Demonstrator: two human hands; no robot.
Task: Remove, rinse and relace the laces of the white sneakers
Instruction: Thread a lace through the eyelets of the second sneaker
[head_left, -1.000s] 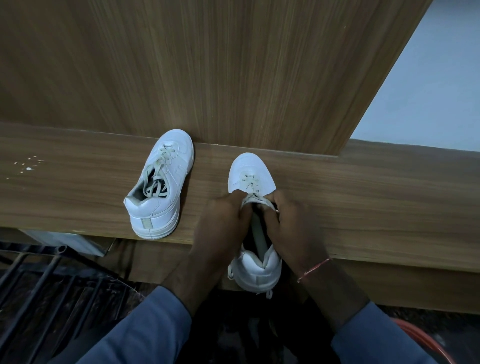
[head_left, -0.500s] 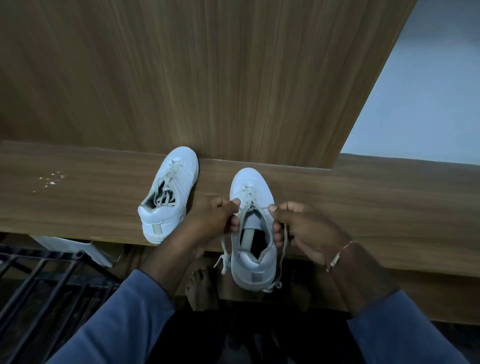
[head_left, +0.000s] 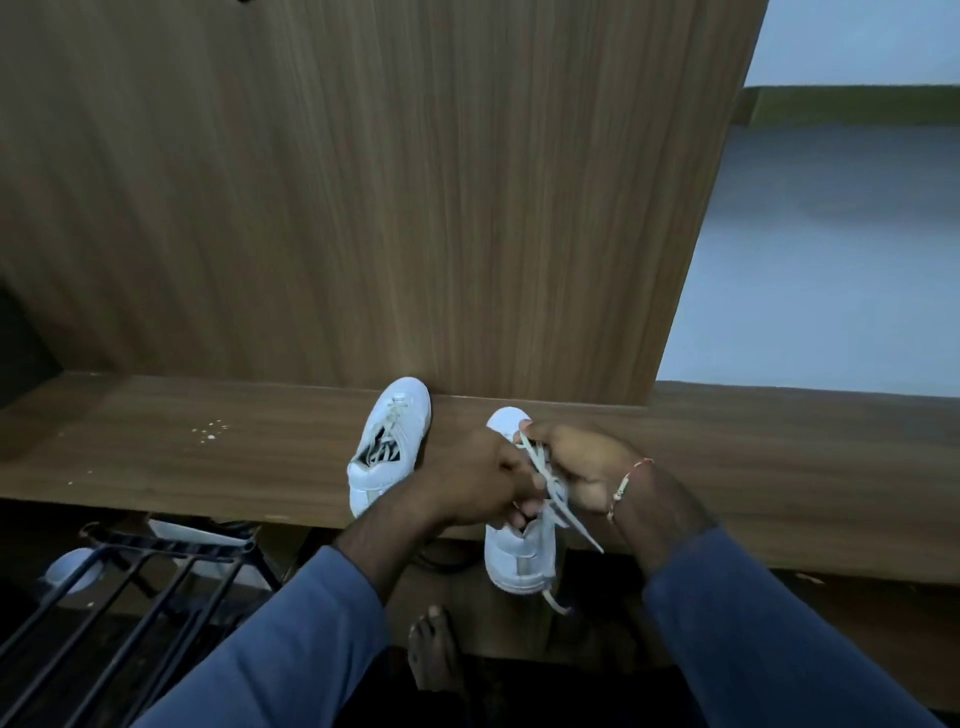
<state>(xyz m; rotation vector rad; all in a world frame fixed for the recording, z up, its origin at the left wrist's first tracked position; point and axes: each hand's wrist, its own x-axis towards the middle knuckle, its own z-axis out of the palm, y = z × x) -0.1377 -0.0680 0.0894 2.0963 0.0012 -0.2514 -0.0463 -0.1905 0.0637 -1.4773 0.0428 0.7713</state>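
My forearms converge over near sneaker (head_left: 519, 556), heel overhanging ledge (head_left: 208, 467) edge. My left hand (head_left: 478, 478) curled, gripping lace (head_left: 540, 462) above shoe's opening; right hand (head_left: 587, 467) pinches same lace, ends dangling. Beyond, left: second sneaker (head_left: 395, 441), laced, toe against wood panel (head_left: 415, 208).

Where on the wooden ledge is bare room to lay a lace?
Bare wooden ledge: left of the laced white sneaker, around pale specks; right of the right hand. Crowded: the other white sneaker, under the left hand and loose lace.

head camera | faces forward-down (wide-angle) | seemingly close above wooden ledge (head_left: 156, 467)
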